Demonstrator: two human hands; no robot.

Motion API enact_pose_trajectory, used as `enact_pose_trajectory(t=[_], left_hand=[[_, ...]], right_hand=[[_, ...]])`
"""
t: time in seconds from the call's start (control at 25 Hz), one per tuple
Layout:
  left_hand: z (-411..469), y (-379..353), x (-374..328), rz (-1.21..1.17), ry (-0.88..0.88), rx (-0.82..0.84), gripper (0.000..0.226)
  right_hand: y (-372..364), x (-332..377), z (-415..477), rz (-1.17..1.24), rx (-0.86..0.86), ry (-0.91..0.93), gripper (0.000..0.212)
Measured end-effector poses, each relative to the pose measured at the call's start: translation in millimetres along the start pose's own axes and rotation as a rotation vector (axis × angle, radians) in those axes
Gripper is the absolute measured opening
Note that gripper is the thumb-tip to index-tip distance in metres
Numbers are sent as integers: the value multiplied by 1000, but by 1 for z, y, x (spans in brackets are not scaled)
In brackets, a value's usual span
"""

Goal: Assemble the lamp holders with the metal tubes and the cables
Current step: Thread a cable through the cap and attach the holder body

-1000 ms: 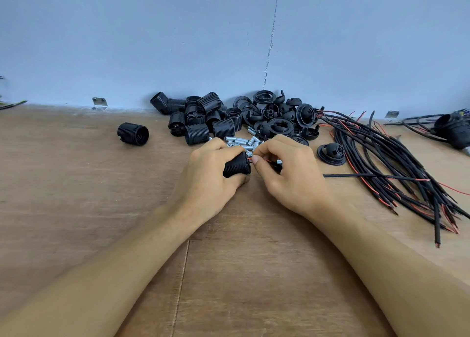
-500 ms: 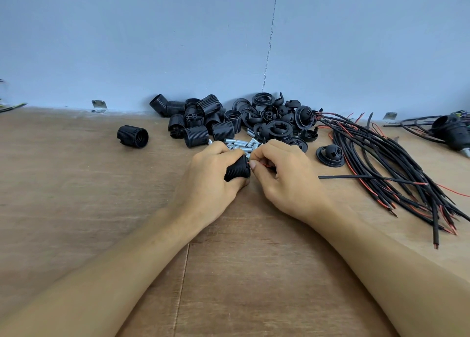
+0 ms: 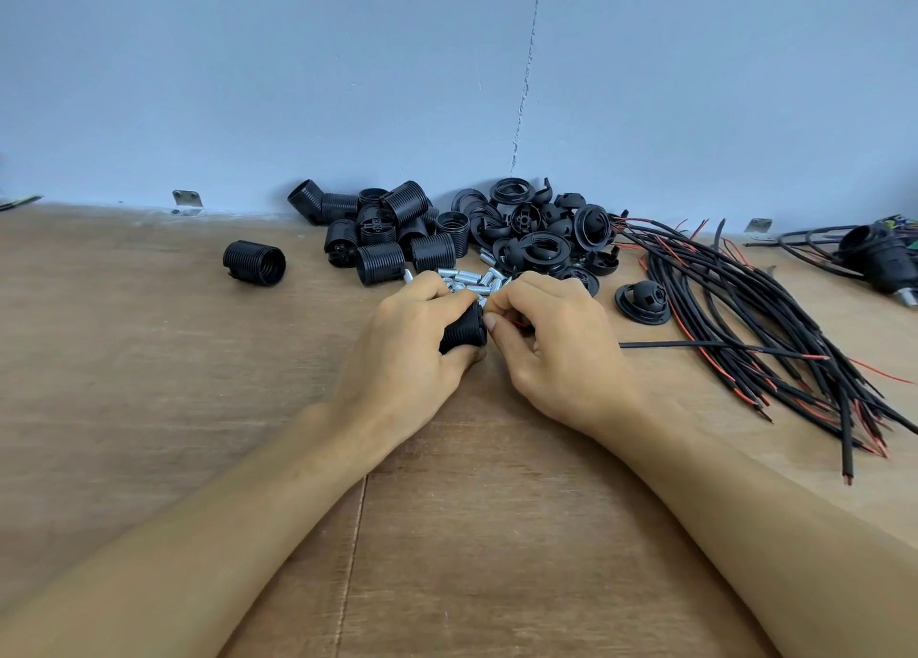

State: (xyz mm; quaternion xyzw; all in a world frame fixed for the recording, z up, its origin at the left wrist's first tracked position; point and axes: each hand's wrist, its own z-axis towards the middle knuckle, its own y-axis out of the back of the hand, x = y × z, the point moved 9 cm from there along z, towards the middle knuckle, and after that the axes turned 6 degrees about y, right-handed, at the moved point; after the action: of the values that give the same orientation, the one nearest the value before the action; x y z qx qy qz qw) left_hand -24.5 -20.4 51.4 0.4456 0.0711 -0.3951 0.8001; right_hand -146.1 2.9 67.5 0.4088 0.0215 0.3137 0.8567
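Note:
My left hand (image 3: 412, 354) grips a black ribbed lamp holder (image 3: 464, 334) lying sideways just above the wooden table (image 3: 149, 384). My right hand (image 3: 556, 349) pinches the red and black end of a cable (image 3: 695, 344) right at the holder's open end. That cable trails off to the right across the table. Small silver metal tubes (image 3: 472, 277) lie in a heap just behind my fingers. The joint between cable and holder is hidden by my fingers.
A pile of black threaded holder bodies (image 3: 387, 230) and a pile of black caps and rings (image 3: 536, 230) sit against the blue wall. One holder body (image 3: 254, 262) lies apart at the left, one cap (image 3: 643, 299) at the right. A bundle of cables (image 3: 775, 319) fans out on the right.
Both hands stay pressed together at the holder; the fingers shift only slightly and the trailing cable has moved a little.

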Motion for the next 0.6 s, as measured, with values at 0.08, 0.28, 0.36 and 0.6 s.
enact_pose_trajectory(t=[0.08, 0.28, 0.36, 0.6], left_hand=[[-1, 0, 1, -12, 5, -2, 25], [1, 1, 3, -64, 32, -4, 24], [2, 1, 3, -74, 41, 2, 25], [1, 2, 4, -83, 41, 2, 29]], right_hand=[[0, -2, 0, 35, -5, -11, 5], [5, -13, -1, 187, -75, -108, 8], [6, -16, -2, 201, -89, -137, 9], [3, -16, -2, 204, -53, -131, 10]])
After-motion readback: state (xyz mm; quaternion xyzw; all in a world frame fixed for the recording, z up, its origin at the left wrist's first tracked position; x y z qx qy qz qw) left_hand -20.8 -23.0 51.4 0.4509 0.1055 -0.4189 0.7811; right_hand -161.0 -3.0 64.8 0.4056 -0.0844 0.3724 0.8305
